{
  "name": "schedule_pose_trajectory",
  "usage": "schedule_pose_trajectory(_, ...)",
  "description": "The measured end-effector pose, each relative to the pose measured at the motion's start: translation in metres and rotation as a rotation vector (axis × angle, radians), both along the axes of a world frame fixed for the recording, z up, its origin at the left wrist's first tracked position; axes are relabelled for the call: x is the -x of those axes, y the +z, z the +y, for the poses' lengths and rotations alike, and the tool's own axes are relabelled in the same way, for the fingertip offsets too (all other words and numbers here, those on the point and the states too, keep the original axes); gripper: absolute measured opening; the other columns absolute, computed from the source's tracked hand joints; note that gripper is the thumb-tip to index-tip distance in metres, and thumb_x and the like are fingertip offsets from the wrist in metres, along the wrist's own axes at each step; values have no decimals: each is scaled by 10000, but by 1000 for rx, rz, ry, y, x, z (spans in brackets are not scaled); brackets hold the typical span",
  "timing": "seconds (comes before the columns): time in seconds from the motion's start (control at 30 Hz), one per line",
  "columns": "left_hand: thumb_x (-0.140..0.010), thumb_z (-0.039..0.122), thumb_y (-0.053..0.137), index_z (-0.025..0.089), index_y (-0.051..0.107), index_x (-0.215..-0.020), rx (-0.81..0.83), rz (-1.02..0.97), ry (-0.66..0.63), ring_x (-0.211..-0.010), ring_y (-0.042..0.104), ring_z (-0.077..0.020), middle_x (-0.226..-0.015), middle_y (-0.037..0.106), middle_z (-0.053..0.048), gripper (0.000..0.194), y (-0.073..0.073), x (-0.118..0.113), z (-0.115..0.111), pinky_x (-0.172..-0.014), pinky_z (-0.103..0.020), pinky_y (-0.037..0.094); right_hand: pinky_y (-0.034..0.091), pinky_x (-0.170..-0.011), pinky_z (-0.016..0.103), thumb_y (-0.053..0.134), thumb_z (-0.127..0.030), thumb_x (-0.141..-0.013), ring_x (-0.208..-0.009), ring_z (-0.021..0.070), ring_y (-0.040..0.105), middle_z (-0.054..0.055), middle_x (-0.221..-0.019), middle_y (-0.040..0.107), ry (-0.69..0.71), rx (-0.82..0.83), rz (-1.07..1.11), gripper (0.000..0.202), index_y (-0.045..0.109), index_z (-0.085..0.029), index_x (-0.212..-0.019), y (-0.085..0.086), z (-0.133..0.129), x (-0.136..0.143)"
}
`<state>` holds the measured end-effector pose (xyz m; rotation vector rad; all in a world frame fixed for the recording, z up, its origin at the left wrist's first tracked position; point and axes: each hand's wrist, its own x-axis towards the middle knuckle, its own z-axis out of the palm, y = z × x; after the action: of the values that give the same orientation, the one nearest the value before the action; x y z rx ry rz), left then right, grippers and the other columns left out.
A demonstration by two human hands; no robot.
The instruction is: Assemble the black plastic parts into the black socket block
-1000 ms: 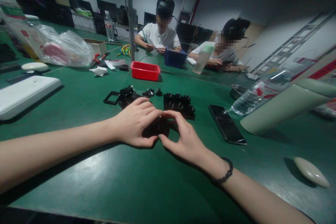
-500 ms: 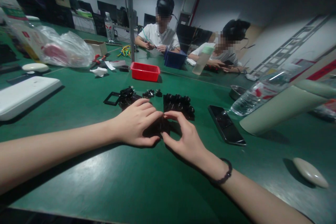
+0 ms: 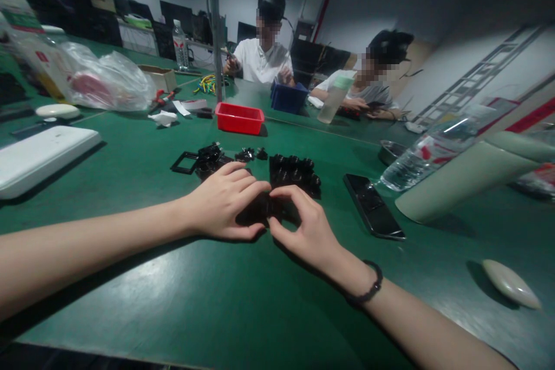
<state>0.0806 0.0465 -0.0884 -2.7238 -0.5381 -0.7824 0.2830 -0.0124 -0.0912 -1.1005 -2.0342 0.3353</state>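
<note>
Between my hands is a dark black part (image 3: 255, 211), low over the green table; its outline is hard to make out. My left hand (image 3: 228, 202) curls over it from the left, thumb at its near edge. From the right, my right hand (image 3: 306, 217) grips its edge with thumb and index finger. Just beyond my fingers stands a group of black round-topped pieces (image 3: 295, 173). A heap of black parts (image 3: 212, 159) lies past my left hand, with a square black frame (image 3: 185, 163) beside it and small black pieces (image 3: 245, 154) to its right.
A red bin (image 3: 240, 119) sits farther back. On the right are a phone (image 3: 373, 206), a green flask (image 3: 468, 176), a water bottle (image 3: 427, 153) and a pale oval object (image 3: 511, 283). A white box (image 3: 47, 156) lies left. Two people sit across the table near a blue bin (image 3: 289, 97).
My hands have hardly moved and keep hold of the black part. Across the table, one person's hands have moved apart and up.
</note>
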Motion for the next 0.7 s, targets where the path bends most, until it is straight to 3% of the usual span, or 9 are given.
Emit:
schedule_pose_trajectory(0.33, -844, 482, 524, 120, 561, -1143, -42, -51, -29, -889, 645, -247, -947, 692, -110, 471, 0, 1, 1, -925, -427, 481, 579, -868, 389, 599, -133, -762, -983, 208, 655, 76, -1074, 629, -1, 93, 79, 355, 502, -210, -1094, -2, -1, 1)
schedule_pose_trajectory(0.7, -848, 440, 546, 119, 569, -1110, -79, -101, -42, -943, 624, -259, -1008, 684, -129, 416, 1, 1, 0, -928, -440, 481, 585, -855, 381, 600, -138, -766, -970, 204, 661, 78, -1074, 634, -24, 62, 84, 381, 479, -212, -1120, -2, -1, 1)
